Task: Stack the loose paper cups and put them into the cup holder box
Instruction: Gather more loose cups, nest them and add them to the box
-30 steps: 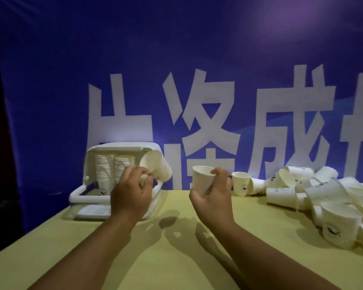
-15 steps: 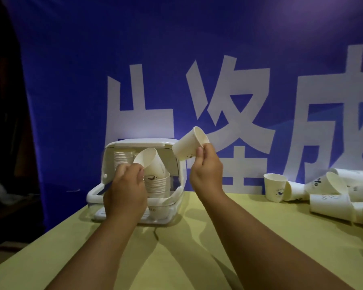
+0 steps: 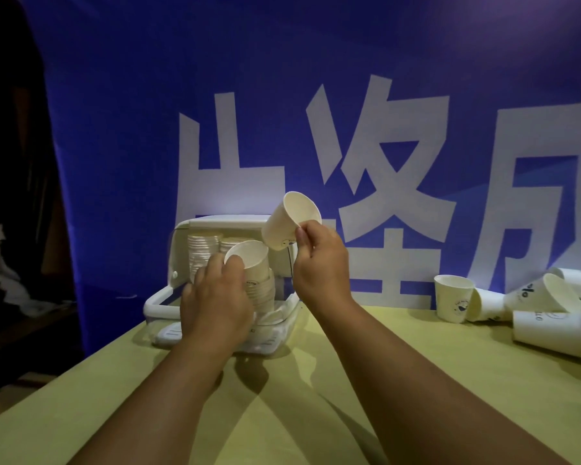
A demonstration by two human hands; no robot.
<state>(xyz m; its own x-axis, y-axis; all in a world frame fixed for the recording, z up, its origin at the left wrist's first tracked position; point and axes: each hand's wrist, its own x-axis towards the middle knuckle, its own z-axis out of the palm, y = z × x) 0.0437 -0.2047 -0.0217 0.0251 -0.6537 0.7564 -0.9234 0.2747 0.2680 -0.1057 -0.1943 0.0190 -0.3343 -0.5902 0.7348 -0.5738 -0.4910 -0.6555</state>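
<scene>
Cup stack (image 3: 260, 286) in box (image 3: 228, 223) gripped by left hand (image 3: 215, 303); right hand (image 3: 319, 263) pinches cup (image 3: 287, 223) above.

Table (image 3: 450, 391): yellow-green top, fills lower frame, left edge running diagonally toward lower left corner. Dark shadows (image 3: 252, 374) across its middle. Banner (image 3: 141, 95): blue, hangs behind table's far edge, spans nearly whole background, faint folds near its left edge. Large white characters (image 3: 379, 156) on banner in a row; rightmost ones cut by frame edge. Pale glow on banner, low centre. Left of banner: dark, unlit space (image 3: 10, 146). White cloth (image 3: 10, 283) there, crumpled, low down; its support too dark to tell.
</scene>
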